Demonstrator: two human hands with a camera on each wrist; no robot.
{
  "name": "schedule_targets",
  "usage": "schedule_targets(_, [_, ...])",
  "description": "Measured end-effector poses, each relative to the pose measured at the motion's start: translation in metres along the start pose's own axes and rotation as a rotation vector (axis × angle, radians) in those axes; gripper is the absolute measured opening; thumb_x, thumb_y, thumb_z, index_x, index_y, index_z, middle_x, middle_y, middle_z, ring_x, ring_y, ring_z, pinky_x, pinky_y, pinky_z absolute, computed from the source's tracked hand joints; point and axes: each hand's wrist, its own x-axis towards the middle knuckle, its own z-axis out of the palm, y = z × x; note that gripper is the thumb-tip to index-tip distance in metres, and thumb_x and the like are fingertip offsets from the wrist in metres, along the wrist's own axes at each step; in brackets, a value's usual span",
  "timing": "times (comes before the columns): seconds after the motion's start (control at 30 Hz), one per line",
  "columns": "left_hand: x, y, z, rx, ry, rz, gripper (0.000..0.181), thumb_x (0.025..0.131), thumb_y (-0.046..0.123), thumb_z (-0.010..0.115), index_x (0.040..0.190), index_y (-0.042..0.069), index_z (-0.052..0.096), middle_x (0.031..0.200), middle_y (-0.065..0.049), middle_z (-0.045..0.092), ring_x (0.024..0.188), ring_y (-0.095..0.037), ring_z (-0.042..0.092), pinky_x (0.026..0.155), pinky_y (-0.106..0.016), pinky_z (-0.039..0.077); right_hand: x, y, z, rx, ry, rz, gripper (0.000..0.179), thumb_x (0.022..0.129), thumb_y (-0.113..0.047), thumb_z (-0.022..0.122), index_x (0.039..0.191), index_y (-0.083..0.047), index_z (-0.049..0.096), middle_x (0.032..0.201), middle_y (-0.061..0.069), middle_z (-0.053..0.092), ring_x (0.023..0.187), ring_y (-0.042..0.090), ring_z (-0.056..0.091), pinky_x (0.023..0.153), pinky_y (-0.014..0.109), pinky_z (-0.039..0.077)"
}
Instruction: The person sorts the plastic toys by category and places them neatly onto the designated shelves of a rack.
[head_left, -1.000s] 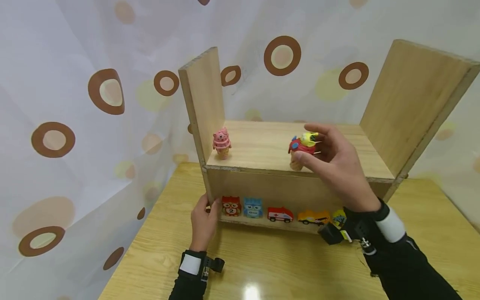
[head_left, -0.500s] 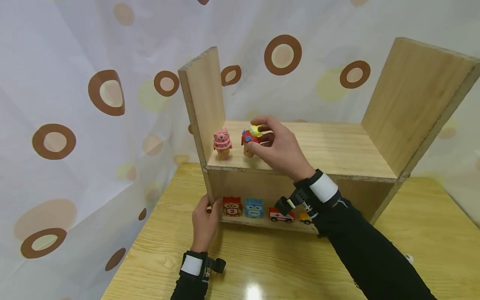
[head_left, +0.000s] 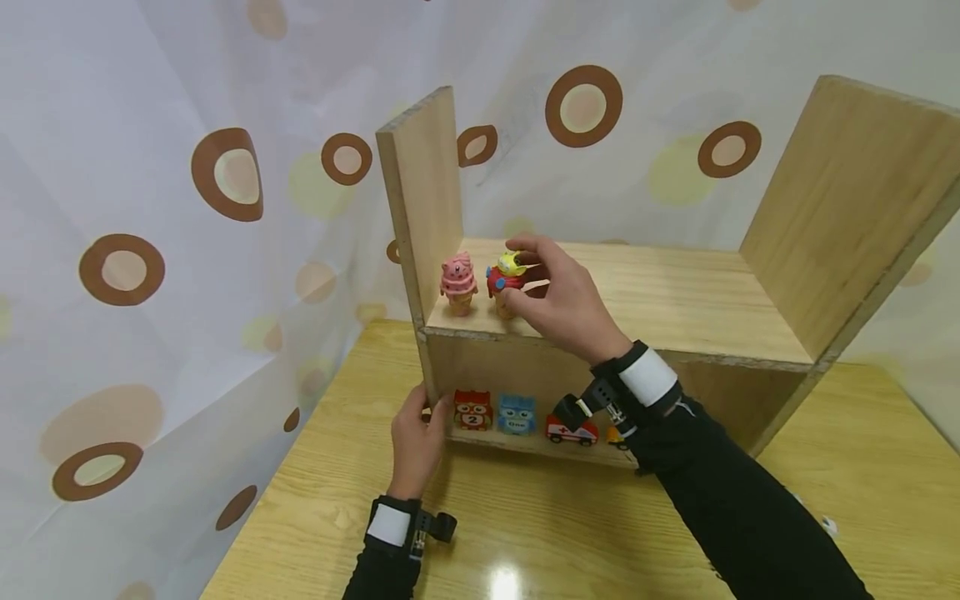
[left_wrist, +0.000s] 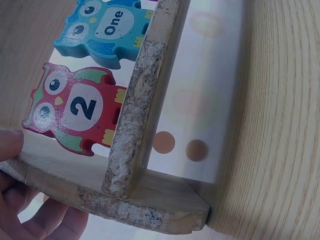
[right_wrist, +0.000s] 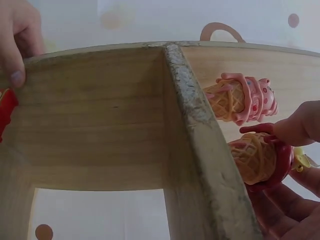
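Note:
Between thumb and fingers my right hand (head_left: 566,296) pinches a red-and-yellow ice-cream-cone toy (head_left: 504,279), upright at the top board of the wooden shelf (head_left: 660,300). In the right wrist view its waffle cone (right_wrist: 255,159) is at the board's front edge; whether it bears weight there I cannot tell. A pink ice-cream-cone toy (head_left: 459,283) stands just left of it, close to the side panel. My left hand (head_left: 416,442) grips the lower left side panel, with its thumb inside and its fingers outside, as the left wrist view shows.
Below, a red owl block (head_left: 473,410) marked 2, a blue owl block (head_left: 517,415) marked One and a toy ambulance (head_left: 572,430) stand in a row. A yellow toy vehicle (head_left: 617,438) is partly hidden by my right arm. Tall side panels (head_left: 862,208) flank the top board.
My right hand has carried the red-and-yellow cone toy leftward along the top board, beside the pink one. My left hand keeps its grip on the panel. The head view has shifted slightly.

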Motion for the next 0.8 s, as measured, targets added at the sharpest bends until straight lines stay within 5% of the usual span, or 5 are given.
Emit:
schedule_targets(0.3, [0.0017, 0.0011, -0.0005, 0.008, 0.005, -0.013, 0.027, 0.098, 0.018, 0.063, 0.122, 0.007, 0.065, 0.112, -0.013, 0.072, 0.098, -0.025, 0.071, 0.070, -0.032, 0.058, 0.0012, -0.0010, 0.0033, -0.037, -0.008, -0.064, 0.053, 0.090, -0.006, 0.063, 0.140, -0.006, 0.047, 0.133, 0.018, 0.057, 0.111, 0.031, 0.063, 0.095, 0.046, 0.054])
schedule_targets(0.8, [0.0012, 0.0016, 0.0006, -0.001, -0.007, -0.040, 0.030, 0.098, 0.020, 0.062, 0.126, 0.010, 0.065, 0.116, -0.011, 0.072, 0.101, -0.024, 0.070, 0.072, -0.034, 0.058, -0.0047, 0.0003, 0.0014, -0.002, -0.026, -0.038, 0.054, 0.094, -0.010, 0.062, 0.144, -0.006, 0.042, 0.137, 0.019, 0.053, 0.116, 0.032, 0.061, 0.097, 0.046, 0.052])
